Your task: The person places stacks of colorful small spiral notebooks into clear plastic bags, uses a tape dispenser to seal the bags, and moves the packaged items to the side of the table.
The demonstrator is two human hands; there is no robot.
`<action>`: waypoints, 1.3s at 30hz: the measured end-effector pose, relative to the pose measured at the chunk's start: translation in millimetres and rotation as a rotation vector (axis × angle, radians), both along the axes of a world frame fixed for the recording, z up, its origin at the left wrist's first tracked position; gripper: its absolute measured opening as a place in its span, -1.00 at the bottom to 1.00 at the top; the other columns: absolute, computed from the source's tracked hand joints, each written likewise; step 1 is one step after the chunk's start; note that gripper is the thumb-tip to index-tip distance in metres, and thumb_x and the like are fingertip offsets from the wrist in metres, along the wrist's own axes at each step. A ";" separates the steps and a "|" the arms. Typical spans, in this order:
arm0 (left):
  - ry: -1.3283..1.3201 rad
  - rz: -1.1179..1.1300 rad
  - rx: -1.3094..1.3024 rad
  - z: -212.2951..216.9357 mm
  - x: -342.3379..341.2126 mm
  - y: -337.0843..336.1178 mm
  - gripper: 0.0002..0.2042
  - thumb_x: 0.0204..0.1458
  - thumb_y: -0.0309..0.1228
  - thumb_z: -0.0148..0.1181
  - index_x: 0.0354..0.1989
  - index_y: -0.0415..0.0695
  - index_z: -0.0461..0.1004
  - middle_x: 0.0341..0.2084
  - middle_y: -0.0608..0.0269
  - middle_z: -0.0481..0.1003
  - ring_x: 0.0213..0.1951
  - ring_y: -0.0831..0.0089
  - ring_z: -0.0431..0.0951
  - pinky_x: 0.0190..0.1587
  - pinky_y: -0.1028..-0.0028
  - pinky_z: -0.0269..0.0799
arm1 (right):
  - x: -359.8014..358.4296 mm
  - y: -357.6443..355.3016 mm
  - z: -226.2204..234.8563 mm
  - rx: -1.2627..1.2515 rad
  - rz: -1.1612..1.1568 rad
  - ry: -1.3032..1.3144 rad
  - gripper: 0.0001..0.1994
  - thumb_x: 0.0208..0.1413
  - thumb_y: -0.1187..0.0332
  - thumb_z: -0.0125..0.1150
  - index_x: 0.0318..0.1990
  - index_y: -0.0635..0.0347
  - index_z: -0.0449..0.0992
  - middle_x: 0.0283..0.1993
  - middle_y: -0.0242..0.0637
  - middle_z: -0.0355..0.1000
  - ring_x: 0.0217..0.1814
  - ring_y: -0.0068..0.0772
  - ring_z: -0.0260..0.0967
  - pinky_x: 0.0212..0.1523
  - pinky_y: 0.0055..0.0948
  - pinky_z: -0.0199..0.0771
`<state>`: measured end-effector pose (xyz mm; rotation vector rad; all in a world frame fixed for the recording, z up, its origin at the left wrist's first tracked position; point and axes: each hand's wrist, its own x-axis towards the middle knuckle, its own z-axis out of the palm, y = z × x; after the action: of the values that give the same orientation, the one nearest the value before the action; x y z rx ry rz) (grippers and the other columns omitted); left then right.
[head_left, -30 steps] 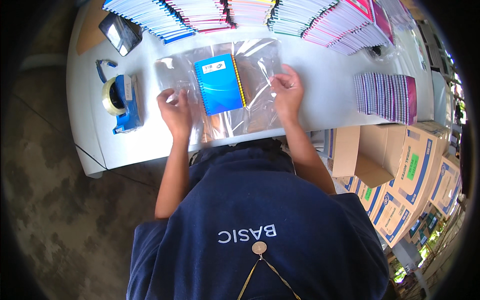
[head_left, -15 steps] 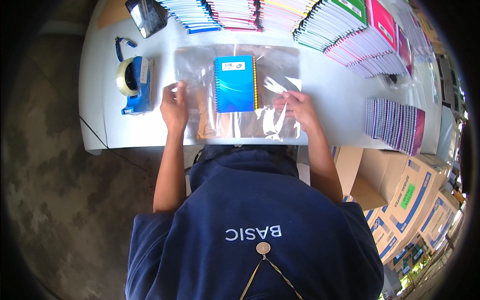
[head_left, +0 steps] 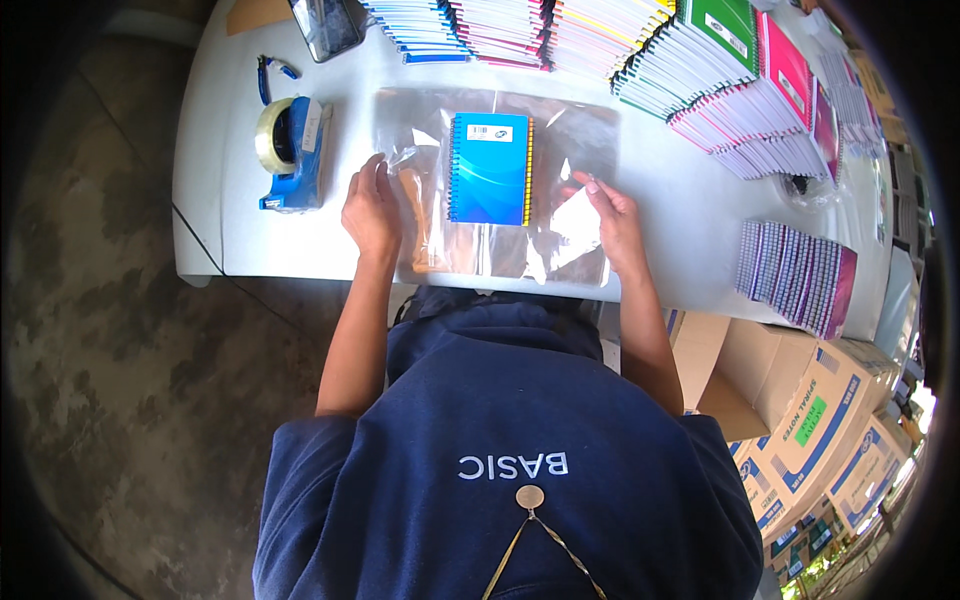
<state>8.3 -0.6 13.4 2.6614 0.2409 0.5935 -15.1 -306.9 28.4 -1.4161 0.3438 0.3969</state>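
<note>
A blue spiral notebook [head_left: 490, 180] lies on a clear plastic sheet [head_left: 475, 255] near the table's front edge. Yellow spiral binding shows along the notebook's right side, so another notebook may lie beneath it. At the sheet's left edge, my left hand [head_left: 372, 212] has its fingers drawn together on the film, which is creased beside the fingertips. My right hand [head_left: 618, 222] pinches the right edge between thumb and fingers, and one fingertip shows through the plastic. Neither hand touches the notebook.
A blue tape dispenser [head_left: 297, 160] stands left, with a small dark blue tool [head_left: 268, 75] and a phone [head_left: 325, 25] beyond. Rows of spiral notebooks [head_left: 735, 95] line the back and right. Purple-edged notebooks [head_left: 800, 275] sit front right; cardboard boxes [head_left: 815, 420] are below.
The whole view has shifted, so the table's things sit farther right. My left fingers have closed at the film's left edge, which now creases. My right hand has spread the film's right side slightly.
</note>
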 end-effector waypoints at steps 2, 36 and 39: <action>-0.008 -0.008 -0.107 1.9 0.3 -2.4 -0.90 0.03 -0.40 0.15 -0.35 -0.13 0.52 -0.40 0.09 0.52 -0.36 0.18 0.51 -0.30 0.30 0.38 | -0.1 3.2 4.4 -0.018 -0.017 0.008 -0.57 0.25 0.16 -0.04 0.13 0.31 0.34 -0.08 -0.08 0.48 -0.12 -0.35 0.48 -0.15 -0.43 0.48; -0.083 -0.081 0.124 10.4 -0.7 -6.6 -0.91 -0.03 -0.34 0.24 -0.37 -0.02 0.52 -0.48 0.27 0.49 -0.46 0.28 0.50 -0.39 0.34 0.35 | 0.7 29.7 22.5 -0.245 0.072 -0.287 -0.70 0.08 0.27 0.21 -0.20 0.40 0.51 0.10 -0.16 0.40 -0.06 -0.39 0.39 -0.02 -0.41 0.32; -0.235 -0.203 0.313 26.1 4.4 -8.5 -0.92 -0.01 -0.37 0.21 -0.35 -0.04 0.51 -0.51 0.25 0.49 -0.47 0.26 0.50 -0.38 0.35 0.34 | 2.0 33.8 18.7 -0.327 0.058 -0.406 -0.70 0.07 0.27 0.21 -0.23 0.41 0.51 0.09 -0.18 0.40 -0.08 -0.40 0.40 -0.05 -0.45 0.33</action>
<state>12.7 -9.1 39.5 2.8256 -0.2045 0.9322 -13.1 -273.1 47.1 -1.7874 0.0349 0.0932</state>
